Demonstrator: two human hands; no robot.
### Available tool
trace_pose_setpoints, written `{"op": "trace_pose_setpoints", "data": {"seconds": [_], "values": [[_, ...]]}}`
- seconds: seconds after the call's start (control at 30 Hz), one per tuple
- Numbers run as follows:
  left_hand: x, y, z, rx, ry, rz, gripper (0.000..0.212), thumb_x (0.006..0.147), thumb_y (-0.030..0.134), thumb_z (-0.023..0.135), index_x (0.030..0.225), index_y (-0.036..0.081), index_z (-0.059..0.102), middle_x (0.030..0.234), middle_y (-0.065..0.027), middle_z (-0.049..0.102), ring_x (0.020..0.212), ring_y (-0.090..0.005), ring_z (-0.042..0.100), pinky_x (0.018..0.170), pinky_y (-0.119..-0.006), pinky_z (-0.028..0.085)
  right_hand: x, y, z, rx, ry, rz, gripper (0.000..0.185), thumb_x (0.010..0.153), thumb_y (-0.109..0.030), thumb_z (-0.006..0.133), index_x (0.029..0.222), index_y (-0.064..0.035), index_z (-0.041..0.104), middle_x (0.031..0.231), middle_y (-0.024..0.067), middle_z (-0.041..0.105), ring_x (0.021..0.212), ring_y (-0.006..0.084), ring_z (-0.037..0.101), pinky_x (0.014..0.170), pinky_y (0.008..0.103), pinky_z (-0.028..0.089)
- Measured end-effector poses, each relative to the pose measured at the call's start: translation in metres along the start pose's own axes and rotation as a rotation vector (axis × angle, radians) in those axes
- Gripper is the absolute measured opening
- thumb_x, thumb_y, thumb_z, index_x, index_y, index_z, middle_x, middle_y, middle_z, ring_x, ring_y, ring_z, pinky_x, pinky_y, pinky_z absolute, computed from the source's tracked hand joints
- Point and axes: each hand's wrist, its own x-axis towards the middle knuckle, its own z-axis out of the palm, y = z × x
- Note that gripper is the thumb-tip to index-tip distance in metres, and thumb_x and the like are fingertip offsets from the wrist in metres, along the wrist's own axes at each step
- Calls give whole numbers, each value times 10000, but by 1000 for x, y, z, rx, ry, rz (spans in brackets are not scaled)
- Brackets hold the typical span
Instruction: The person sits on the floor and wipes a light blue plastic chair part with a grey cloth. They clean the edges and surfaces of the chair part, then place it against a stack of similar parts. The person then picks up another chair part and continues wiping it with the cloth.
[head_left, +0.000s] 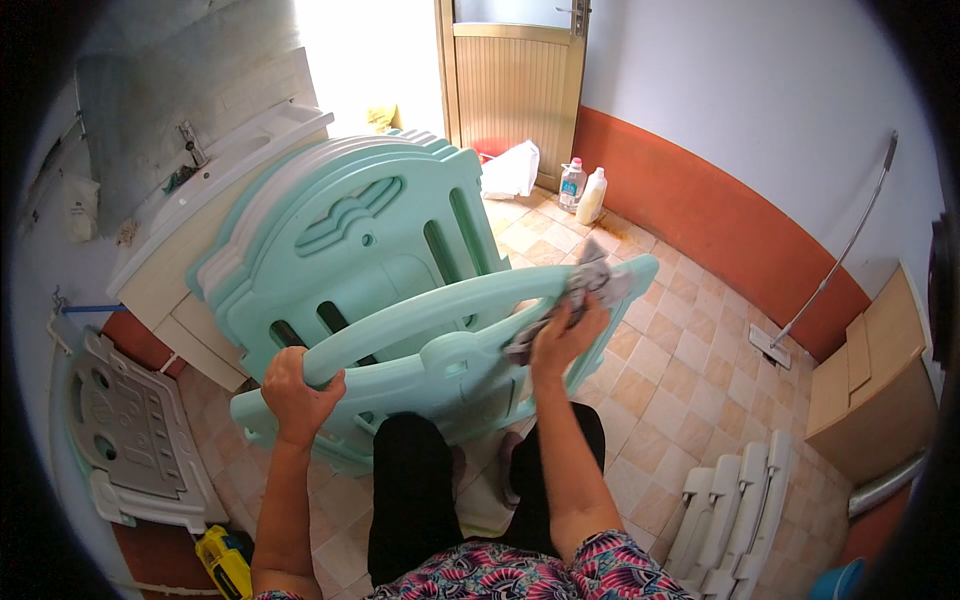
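Observation:
A mint-green plastic playpen panel (390, 309) stands tilted across my knees, its arched top rail towards me. My left hand (298, 390) grips the left end of that rail, with the thumb on the near side. In my right hand (568, 337) is a crumpled grey cloth (589, 289), pressed against the right end of the rail. Part of the cloth hangs down over the panel's inner edge. Just beyond leans a stack of similar green and white panels (405, 247) with slots and a cut-out, against the washbasin cabinet.
A white washbasin (247, 142) with a tap is at the left. Grey-white panels (135, 420) lean at the lower left, and white panels (724, 510) stand at the lower right. Two bottles (581, 193) sit near the door (514, 90). A flat mop (770, 346) leans on the right wall.

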Motion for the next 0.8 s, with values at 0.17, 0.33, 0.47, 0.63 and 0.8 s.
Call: {"op": "trace_pose_setpoints", "data": {"seconds": [0.17,0.33,0.47,0.63,0.8], "values": [[1,0,6,4,-14,7,443,571,239,800,879,49,544,793,-111,542,718,-329,557,618,-429,448,-79,-73,5,297,-348,-395,389,794,-47,673,1172,10,598,1246,270,504,1096,480,507,990,523,388],[-5,-7,0,-33,-3,0,452,564,247,807,892,44,572,810,-111,572,732,-329,577,636,-424,460,-53,-85,3,606,-414,-238,142,785,-74,670,920,-45,636,978,179,571,873,343,547,777,422,434],[-3,-8,5,-11,-16,-26,445,568,244,807,890,43,575,812,-115,575,739,-331,581,648,-423,465,0,3,-5,56,-144,-420,292,755,29,625,1039,-36,650,1046,164,588,980,350,545,874,440,425],[5,-7,1,-41,-32,-29,437,569,237,804,883,41,571,805,-116,570,733,-328,575,639,-421,462,47,101,13,-140,142,49,386,926,-116,517,1286,25,523,1239,248,550,1189,403,458,1046,481,312],[5,-5,13,-74,-21,-23,425,573,227,803,875,40,572,800,-120,573,721,-337,577,627,-421,461,100,198,-7,255,199,336,435,934,-154,546,1315,46,483,1277,237,518,1178,364,489,1031,414,359]]}}
